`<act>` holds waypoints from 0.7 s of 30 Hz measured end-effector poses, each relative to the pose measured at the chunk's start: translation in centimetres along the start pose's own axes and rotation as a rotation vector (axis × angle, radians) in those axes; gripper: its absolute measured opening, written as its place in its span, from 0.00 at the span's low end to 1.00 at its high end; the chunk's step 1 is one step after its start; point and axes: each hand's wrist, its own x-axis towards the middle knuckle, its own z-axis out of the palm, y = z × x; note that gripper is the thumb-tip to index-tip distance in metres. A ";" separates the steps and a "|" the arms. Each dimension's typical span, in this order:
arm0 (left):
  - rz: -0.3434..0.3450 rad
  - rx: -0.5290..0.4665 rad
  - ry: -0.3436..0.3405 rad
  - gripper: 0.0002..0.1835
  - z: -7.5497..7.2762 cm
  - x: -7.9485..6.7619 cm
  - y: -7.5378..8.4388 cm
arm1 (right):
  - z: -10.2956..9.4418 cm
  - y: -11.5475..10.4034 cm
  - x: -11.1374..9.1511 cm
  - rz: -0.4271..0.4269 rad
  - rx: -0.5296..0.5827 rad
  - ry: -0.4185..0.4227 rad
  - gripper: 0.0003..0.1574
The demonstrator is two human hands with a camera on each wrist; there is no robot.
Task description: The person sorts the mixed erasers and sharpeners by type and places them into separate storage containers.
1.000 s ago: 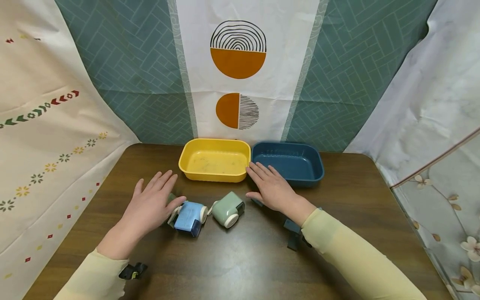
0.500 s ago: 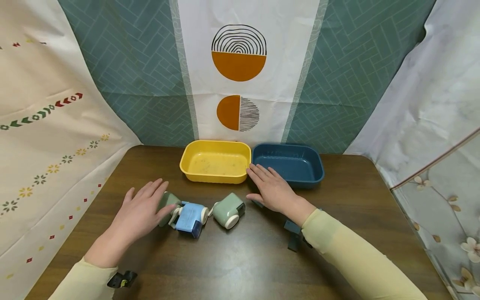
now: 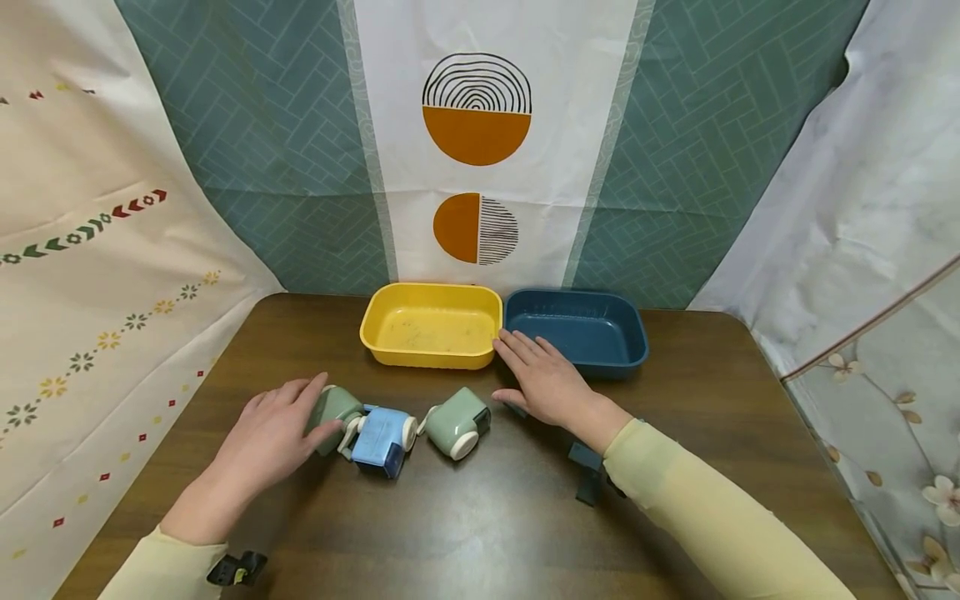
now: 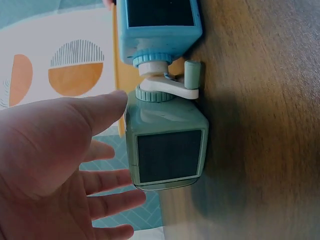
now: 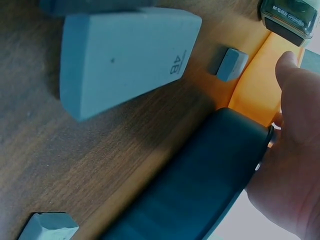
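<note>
My left hand [image 3: 266, 437] is at the left sage-green pencil sharpener [image 3: 335, 410], with its fingers loosely bent. In the left wrist view the thumb lies along that sharpener [image 4: 167, 120], beside its cranked handle; whether it touches cannot be told. A blue pencil sharpener [image 3: 381, 437] is right beside it, and another green pencil sharpener [image 3: 453, 423] lies to the right. My right hand [image 3: 546, 379] is held with nearly straight fingers near the inner corners of the trays, gripping nothing. Under that arm are grey-blue erasers [image 3: 585, 454], one [image 5: 125, 57] marked 4B.
A yellow tray [image 3: 431, 329] and a dark blue tray [image 3: 577, 333] stand side by side at the back of the brown table [image 3: 480, 533]. Smaller eraser pieces [image 5: 232, 65] lie near the trays. Patterned cloth [image 3: 480, 237] hangs behind them.
My left hand has drawn back to the left and lower, its fingers bending more, and the left green sharpener now shows. My right hand has stayed almost still.
</note>
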 end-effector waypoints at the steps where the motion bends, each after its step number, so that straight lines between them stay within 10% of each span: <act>1: -0.002 0.002 -0.005 0.42 0.0 0.0 -0.1 | 0.0 0.0 0.0 -0.002 -0.003 -0.001 0.57; 21: -0.012 0.026 -0.051 0.43 0.6 0.2 -0.1 | 0.1 0.2 0.0 -0.005 -0.003 0.005 0.57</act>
